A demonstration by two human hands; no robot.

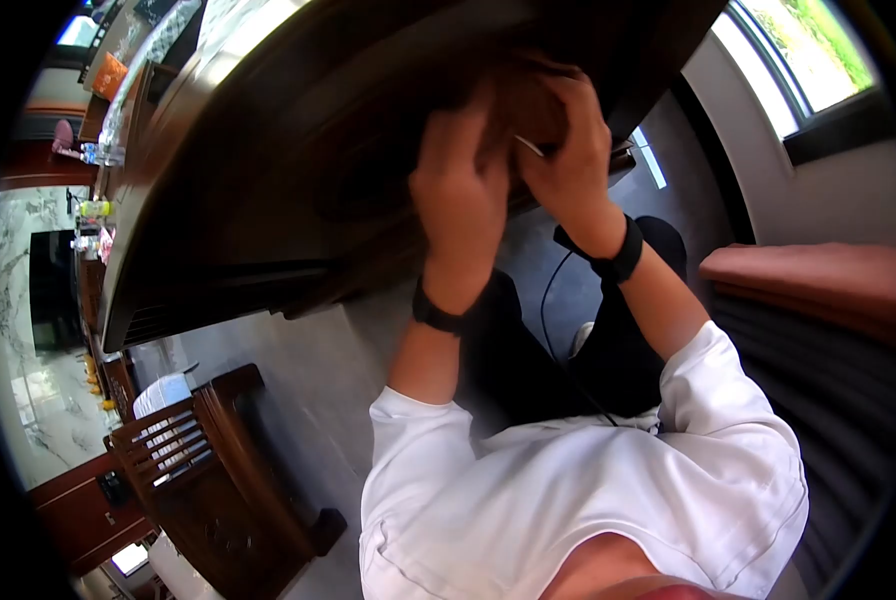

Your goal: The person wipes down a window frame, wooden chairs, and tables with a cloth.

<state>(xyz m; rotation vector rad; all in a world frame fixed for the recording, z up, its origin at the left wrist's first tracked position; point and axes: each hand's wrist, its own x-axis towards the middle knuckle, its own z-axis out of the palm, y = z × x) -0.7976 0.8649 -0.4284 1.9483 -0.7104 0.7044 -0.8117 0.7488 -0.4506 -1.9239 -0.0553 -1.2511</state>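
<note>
Both hands are raised close together against the dark wooden furniture. My left hand is curled, its fingers blurred and partly lost in the shadow. Beside it, my right hand bends its fingers around a dark reddish-brown shape whose kind I cannot make out. A thin white edge shows by the right thumb. What lies between the two hands is mostly hidden. Each wrist wears a black band.
A carved wooden chair stands at lower left. To the right is a seat with a pinkish cushion, below a window. A thin black cable hangs near my legs. Bottles stand on a surface at far left.
</note>
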